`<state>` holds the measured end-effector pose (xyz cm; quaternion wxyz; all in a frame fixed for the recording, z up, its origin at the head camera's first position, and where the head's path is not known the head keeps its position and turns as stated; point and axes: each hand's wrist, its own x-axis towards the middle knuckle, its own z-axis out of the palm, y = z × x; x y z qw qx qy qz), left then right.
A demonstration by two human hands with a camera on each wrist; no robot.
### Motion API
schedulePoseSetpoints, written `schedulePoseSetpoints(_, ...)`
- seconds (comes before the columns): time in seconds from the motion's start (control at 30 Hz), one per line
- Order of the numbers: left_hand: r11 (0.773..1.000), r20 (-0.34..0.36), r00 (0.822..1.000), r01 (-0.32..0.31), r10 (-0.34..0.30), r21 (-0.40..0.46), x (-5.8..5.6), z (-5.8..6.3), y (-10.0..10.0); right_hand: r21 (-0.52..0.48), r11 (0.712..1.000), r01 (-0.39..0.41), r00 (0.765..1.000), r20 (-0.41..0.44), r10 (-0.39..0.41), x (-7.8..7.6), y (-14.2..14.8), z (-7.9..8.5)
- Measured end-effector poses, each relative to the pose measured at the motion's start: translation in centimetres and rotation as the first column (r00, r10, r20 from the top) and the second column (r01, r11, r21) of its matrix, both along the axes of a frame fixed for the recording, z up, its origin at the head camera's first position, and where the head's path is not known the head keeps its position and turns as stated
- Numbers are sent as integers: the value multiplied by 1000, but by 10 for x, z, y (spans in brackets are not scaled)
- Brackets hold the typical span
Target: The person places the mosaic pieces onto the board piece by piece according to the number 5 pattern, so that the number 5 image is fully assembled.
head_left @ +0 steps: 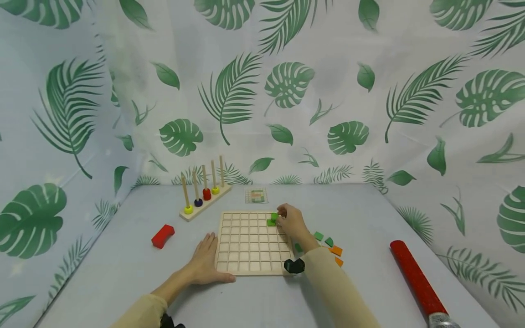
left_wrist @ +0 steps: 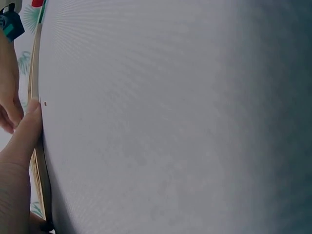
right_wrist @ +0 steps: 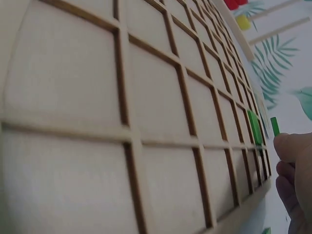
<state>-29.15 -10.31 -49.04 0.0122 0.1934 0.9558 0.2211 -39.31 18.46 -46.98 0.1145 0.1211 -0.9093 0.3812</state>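
Green tile (right_wrist: 274, 126) is pinched between thumb and finger of the right hand (head_left: 292, 222), just off the fingertips toward 9 o'clock, above the 1 o'clock part of the board (head_left: 249, 246). Seen from the right wrist, it is nearly edge-on, a thin strip with its long axis close to upright. Toward its 7 o'clock, a second tile (right_wrist: 255, 127), also green, lies at a cell; how fully it is seated is hard to tell. The right hand is plainly nearer to both.

At 8 o'clock from it, the left hand (head_left: 205, 262) rests flat, fingers straight along the board's edge, holding nothing.

The board is pale, smooth wood, square, ribbed into cells. Farther out on the counter (head_left: 254, 303), flat green tiles (head_left: 318, 236) and orange tiles (head_left: 336, 250) lie at 4 o'clock, a printed card (head_left: 256, 196) at 10, the wooden peg stand (head_left: 213, 198) between 9 and 10, an arched red block (head_left: 162, 236) at 9.
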Motion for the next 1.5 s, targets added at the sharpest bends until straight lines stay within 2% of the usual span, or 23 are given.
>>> schedulePoseSetpoints(0.13, 1000, 5, 1000, -6, 6, 14, 2, -1, -2, 60, 996, -59, 998, -19, 60, -1, -15, -3)
schedulePoseSetpoints(0.33, 999, 14, 1000, -5, 4, 32, 2, -5, -2, 102, 987, -123, 992, 22, 121, 2, -29, -8)
schedulePoseSetpoints(0.5, 1000, 22, 1000, 0, -1, 18, 2, -10, -1, 140, 982, -125, 992, 7, 126, 4, -32, -13)
schedulePoseSetpoints(0.83, 1000, 13, 1000, 1, -1, 13, 3, -8, -1, 163, 977, -137, 990, -2, 139, 3, -32, -11)
schedulePoseSetpoints(1.2, 1000, 6, 1000, -2, 2, 16, 1, -6, -1, 159, 978, -135, 990, -24, 141, 1, -31, -7)
schedulePoseSetpoints(1.37, 1000, 12, 1000, -6, 6, 13, 0, -5, -1, 107, 988, -112, 993, -16, 115, -2, -28, -7)
schedulePoseSetpoints(1.5, 1000, 10, 1000, -9, 9, 22, 0, -4, -2, 66, 992, -107, 992, -59, 111, -3, -24, -6)
